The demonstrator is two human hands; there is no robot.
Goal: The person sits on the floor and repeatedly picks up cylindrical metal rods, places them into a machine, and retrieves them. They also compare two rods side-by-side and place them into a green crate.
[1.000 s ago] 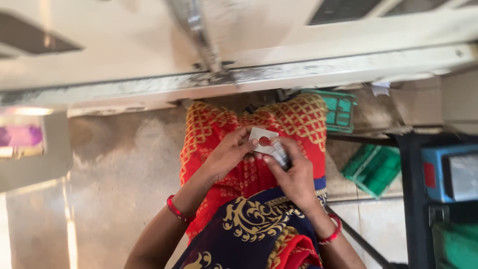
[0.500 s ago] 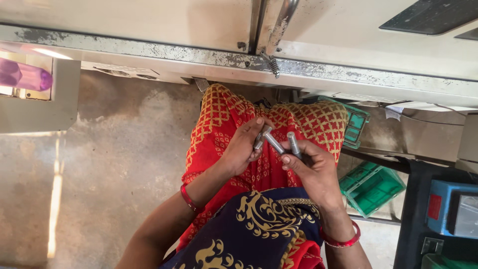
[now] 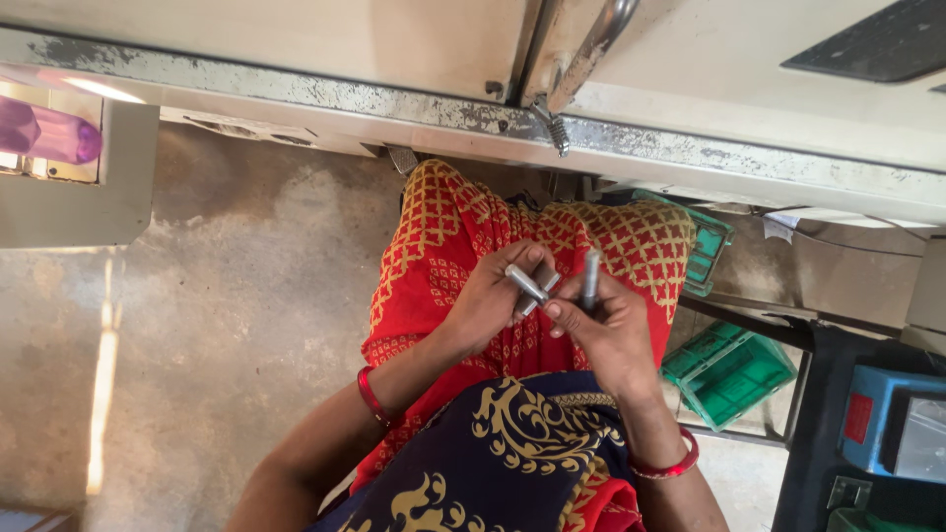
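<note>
- Grey metal pins (image 3: 527, 283), short and cylindrical, sit over the person's lap, in front of a red patterned garment (image 3: 443, 246).
- Left hand (image 3: 490, 300): fingers clenched round one or two pins at mid-shaft; the exact count cannot be told.
- Right hand (image 3: 609, 330): fingers grasping a single upright pin (image 3: 590, 279), its top end poking out above the fist.
- Handling judgement: rigid, smooth, probably dense for their bulk and apt to slip or roll; a pinch across the shaft near the middle looks safest.
- Surroundings: worn pale counter edge (image 3: 296, 94) with a metal lever and spring (image 3: 552, 123) just above the hands; green plastic crates (image 3: 734, 369) to the right; blue box (image 3: 902, 424) further right; concrete floor (image 3: 197, 325) below.
- Obstructions: none between the hands; the counter edge lies close overhead, the crates near the right elbow.
</note>
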